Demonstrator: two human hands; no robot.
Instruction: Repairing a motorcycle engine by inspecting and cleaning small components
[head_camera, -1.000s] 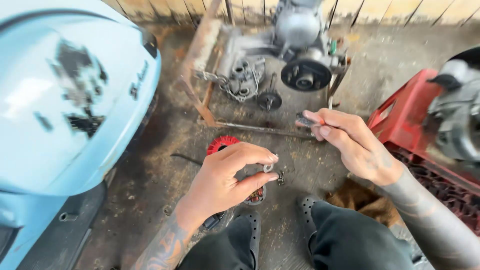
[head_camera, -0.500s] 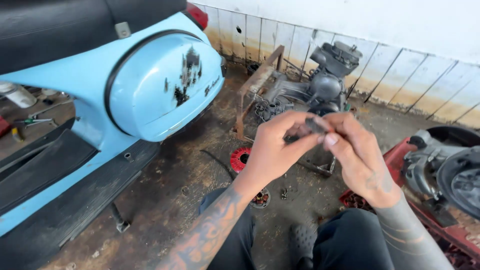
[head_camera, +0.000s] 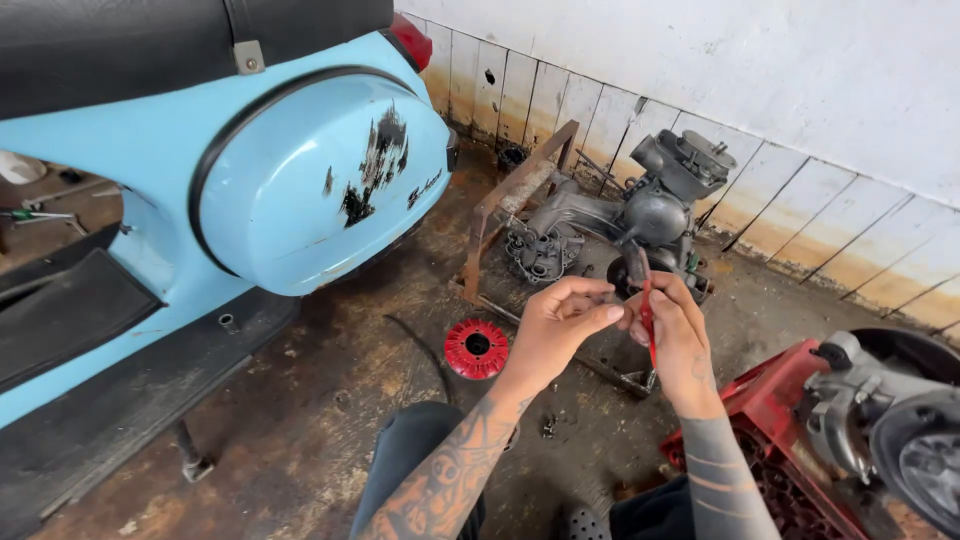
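Holding a slim red-handled metal tool (head_camera: 647, 310) upright, the right hand (head_camera: 678, 335) keeps a clenched grip on its handle, while the left hand (head_camera: 555, 325) pinches at it with fingertips, seemingly fitting something small, too hidden to tell. Beyond lie a red ribbed round disc (head_camera: 476, 349) on the floor, then the grey bare engine (head_camera: 640, 215).

You've got a light blue scooter (head_camera: 300, 190) with chipped paint on your left, a bare engine (head_camera: 640, 215) on a rusty frame (head_camera: 500, 205) by the wall, a red finned disc (head_camera: 477, 349) on the grimy floor (head_camera: 330, 390), and a red crate (head_camera: 770, 420) to the right.
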